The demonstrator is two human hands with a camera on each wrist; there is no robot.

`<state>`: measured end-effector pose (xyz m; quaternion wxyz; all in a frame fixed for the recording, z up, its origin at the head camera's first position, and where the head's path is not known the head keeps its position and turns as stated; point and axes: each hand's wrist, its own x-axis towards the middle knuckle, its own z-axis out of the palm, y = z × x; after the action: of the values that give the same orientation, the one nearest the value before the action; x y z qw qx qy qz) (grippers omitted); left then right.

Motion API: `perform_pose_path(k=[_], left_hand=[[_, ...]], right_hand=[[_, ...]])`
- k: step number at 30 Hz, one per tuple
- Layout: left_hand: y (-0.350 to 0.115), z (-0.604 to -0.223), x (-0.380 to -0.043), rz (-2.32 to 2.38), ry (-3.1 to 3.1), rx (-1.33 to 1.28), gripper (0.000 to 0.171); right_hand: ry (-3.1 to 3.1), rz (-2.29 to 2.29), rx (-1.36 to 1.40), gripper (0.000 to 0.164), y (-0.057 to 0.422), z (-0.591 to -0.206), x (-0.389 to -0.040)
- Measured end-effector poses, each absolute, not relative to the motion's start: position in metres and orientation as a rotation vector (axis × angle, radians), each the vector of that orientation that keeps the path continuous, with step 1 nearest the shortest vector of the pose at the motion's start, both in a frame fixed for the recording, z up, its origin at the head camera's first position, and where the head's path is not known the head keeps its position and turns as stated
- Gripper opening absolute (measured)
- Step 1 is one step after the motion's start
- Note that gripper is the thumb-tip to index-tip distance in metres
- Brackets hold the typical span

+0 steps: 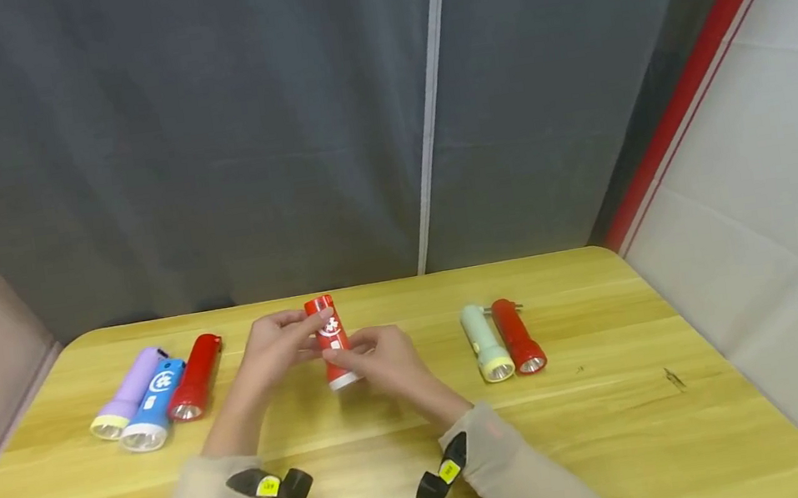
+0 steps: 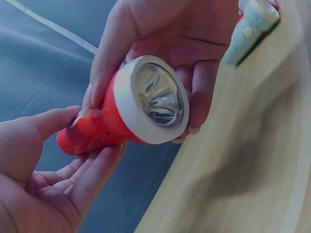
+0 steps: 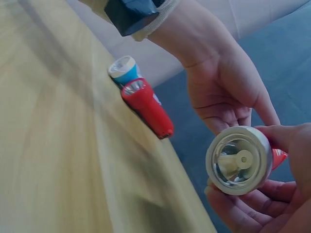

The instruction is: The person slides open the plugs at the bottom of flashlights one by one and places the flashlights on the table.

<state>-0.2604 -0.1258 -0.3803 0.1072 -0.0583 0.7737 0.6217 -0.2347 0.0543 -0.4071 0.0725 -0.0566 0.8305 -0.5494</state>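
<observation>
A red flashlight (image 1: 333, 338) with a white head ring is held up above the table, its lens end toward me. My left hand (image 1: 277, 347) pinches the body near the tail, thumb on the side with the white print. Around the head end, my right hand (image 1: 393, 361) grips with thumb and fingers. The left wrist view shows the reflector behind the clear lens (image 2: 160, 97), and the right wrist view looks almost straight into the white-rimmed head (image 3: 262, 160). Part of the red body is hidden by the fingers.
On the left of the wooden table (image 1: 621, 438) lie a lilac flashlight (image 1: 135, 385), a blue one (image 1: 155, 406) and a red one (image 1: 198, 375). To the right, a mint flashlight (image 1: 483, 341) lies beside another red flashlight (image 1: 518, 334). Behind the table hangs a grey curtain (image 1: 205, 157).
</observation>
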Motion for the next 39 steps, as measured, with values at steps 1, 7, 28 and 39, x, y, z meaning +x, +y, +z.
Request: perform_pose_path(k=[1,7,28,39], left_hand=[[-0.124,-0.380,-0.260,1.839,2.273,-0.152,0.082],[-0.109,-0.377,-0.258,1.879,2.271,-0.066,0.073],[-0.069,-0.370,-0.257,2.035,2.166,0.087,0.057],[-0.072,-0.362,-0.245,2.079,2.144,0.092,0.055]], right_hand=[[2.496,-1.642,-0.168,0.050,0.057,-0.406,-0.235],[2.527,-1.610,-0.218,0.048,0.074,-0.398,-0.233],[2.694,-1.511,-0.260,0.044,0.114,-0.383,-0.229],[2.698,-1.502,-0.344,0.042,0.114,-0.375,-0.225]])
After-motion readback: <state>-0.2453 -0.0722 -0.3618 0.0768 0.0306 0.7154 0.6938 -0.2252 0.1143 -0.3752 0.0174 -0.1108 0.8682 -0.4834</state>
